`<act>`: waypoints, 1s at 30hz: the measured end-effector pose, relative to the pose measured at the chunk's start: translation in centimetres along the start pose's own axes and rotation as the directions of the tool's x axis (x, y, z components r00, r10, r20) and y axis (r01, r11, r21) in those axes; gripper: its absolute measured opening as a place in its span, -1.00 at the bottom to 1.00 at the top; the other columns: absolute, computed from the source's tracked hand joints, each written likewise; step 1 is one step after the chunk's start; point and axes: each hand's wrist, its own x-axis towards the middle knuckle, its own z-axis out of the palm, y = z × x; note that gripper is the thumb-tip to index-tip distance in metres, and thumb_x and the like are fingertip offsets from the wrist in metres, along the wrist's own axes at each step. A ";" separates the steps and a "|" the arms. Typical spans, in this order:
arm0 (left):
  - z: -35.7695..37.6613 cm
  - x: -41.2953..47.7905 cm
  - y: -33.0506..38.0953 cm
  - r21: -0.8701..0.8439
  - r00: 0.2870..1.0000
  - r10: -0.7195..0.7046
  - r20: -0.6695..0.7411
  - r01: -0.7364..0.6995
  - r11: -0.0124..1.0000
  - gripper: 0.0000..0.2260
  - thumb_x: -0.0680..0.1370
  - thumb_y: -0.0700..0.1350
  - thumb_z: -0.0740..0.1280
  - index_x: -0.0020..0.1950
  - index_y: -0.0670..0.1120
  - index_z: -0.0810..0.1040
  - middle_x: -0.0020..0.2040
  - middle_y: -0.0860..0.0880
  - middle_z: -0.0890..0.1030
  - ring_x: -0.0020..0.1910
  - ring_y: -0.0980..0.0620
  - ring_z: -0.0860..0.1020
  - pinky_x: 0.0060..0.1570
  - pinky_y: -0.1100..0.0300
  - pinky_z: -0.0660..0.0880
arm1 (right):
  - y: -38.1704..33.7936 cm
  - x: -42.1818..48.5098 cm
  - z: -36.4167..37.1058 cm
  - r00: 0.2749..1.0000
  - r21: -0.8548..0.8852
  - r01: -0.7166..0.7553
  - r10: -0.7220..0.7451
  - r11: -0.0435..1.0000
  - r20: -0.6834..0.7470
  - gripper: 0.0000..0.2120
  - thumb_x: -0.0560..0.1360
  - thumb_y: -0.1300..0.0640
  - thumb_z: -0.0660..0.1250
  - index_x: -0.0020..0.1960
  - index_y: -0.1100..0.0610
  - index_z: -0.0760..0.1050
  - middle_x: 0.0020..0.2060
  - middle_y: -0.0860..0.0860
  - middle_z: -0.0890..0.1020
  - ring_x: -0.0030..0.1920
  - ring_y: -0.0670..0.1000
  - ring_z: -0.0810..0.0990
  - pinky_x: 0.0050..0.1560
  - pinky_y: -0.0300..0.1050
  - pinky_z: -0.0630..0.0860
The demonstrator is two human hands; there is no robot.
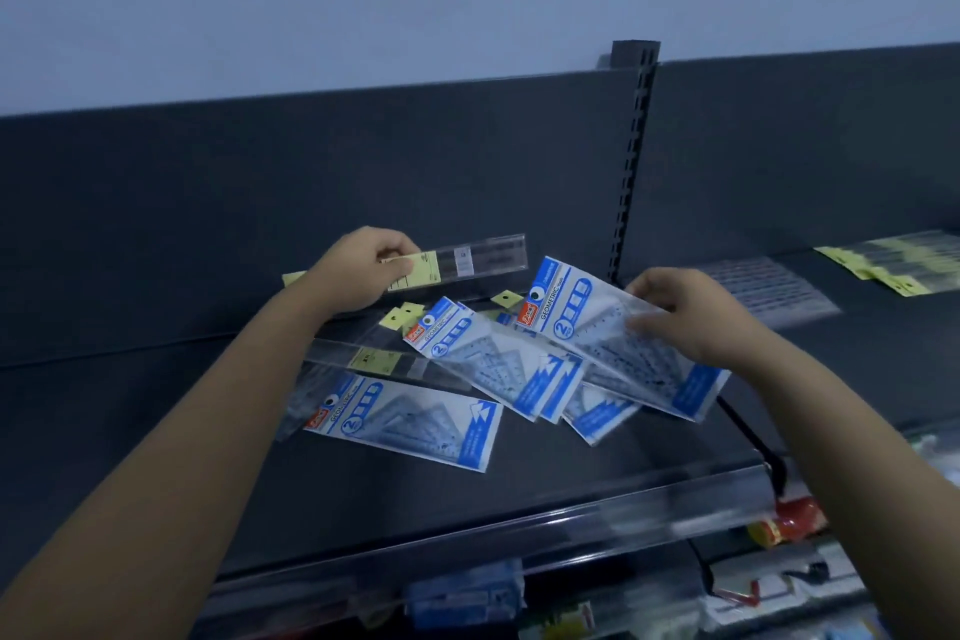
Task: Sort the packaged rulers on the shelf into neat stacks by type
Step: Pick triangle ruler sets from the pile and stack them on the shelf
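My left hand (358, 270) grips a long clear straight ruler (467, 260) with a yellow label, held above the dark shelf (156, 431). My right hand (691, 312) holds a blue-and-white geometric set pack (587, 322) by its right part, lifted over the pile. Below lie several more blue geometric packs, one at the front (410, 426) and one in the middle (498, 364). Another straight ruler (384, 361) lies across the pile. Yellow tags (400, 314) of further rulers poke out behind.
A slotted upright (631, 156) divides the shelf's back panel. On the right section lie yellow-tagged rulers (893, 260) and a clear packet (763, 286). A clear price rail (519, 535) runs along the shelf's front edge. Packaged goods (784, 525) fill the shelf below.
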 end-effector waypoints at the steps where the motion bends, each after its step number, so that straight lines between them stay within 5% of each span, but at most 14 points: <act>1: 0.7 0.3 1.3 -0.006 1.000 0.008 -0.003 -0.008 1.000 -0.89 0.58 -0.19 0.31 -0.04 -0.08 0.63 -0.25 0.09 0.57 -0.24 0.11 0.50 -0.09 0.14 0.42 | 0.7 -0.3 -0.6 1.000 0.002 0.012 -0.012 1.000 0.004 -0.88 0.43 0.25 0.40 -0.16 0.05 0.51 -0.20 -0.05 0.66 -0.16 -0.01 0.63 -0.13 -0.04 0.51; 7: 7.5 2.8 9.7 -0.077 0.992 0.101 0.070 -0.096 0.992 -0.89 0.57 -0.20 0.33 0.02 -0.09 0.64 -0.24 0.10 0.58 -0.27 0.17 0.50 -0.14 0.24 0.42 | 5.5 -3.0 -5.1 0.998 -0.017 0.049 -0.050 0.999 -0.049 -0.82 0.41 0.22 0.41 -0.30 0.01 0.53 -0.33 -0.05 0.61 -0.29 -0.07 0.52 -0.28 -0.16 0.38; 11: 12.9 4.6 15.8 -0.115 0.976 0.164 0.142 -0.148 0.982 -0.88 0.58 -0.21 0.31 0.03 -0.06 0.63 -0.19 0.13 0.59 -0.23 0.22 0.51 -0.12 0.26 0.43 | 9.6 -5.1 -8.4 0.994 -0.028 0.008 -0.011 1.000 -0.107 -0.94 0.45 0.18 0.38 -0.20 0.09 0.59 -0.26 -0.05 0.62 -0.24 -0.03 0.54 -0.21 -0.07 0.44; 19: 23.5 8.1 26.3 -0.201 0.930 0.271 0.247 -0.224 0.954 -0.87 0.54 -0.27 0.35 0.03 -0.12 0.64 -0.08 -0.07 0.66 -0.08 -0.02 0.61 0.03 0.14 0.53 | 18.7 -8.1 -13.9 0.968 -0.229 -0.010 -0.048 0.973 -0.247 -0.83 0.58 0.17 0.26 0.08 0.13 0.60 -0.02 0.00 0.64 0.00 0.03 0.57 0.05 -0.03 0.46; 30: 36.6 17.0 38.0 -0.312 0.910 0.344 0.233 -0.265 0.912 -0.92 0.49 -0.22 0.42 -0.06 -0.07 0.64 -0.23 0.08 0.59 -0.35 0.24 0.46 -0.29 0.43 0.38 | 33.2 -6.2 -21.6 0.917 -0.349 -0.097 -0.053 0.932 -0.394 -0.85 0.56 0.20 0.28 0.03 0.12 0.62 -0.15 0.02 0.64 -0.11 0.11 0.59 0.06 0.06 0.41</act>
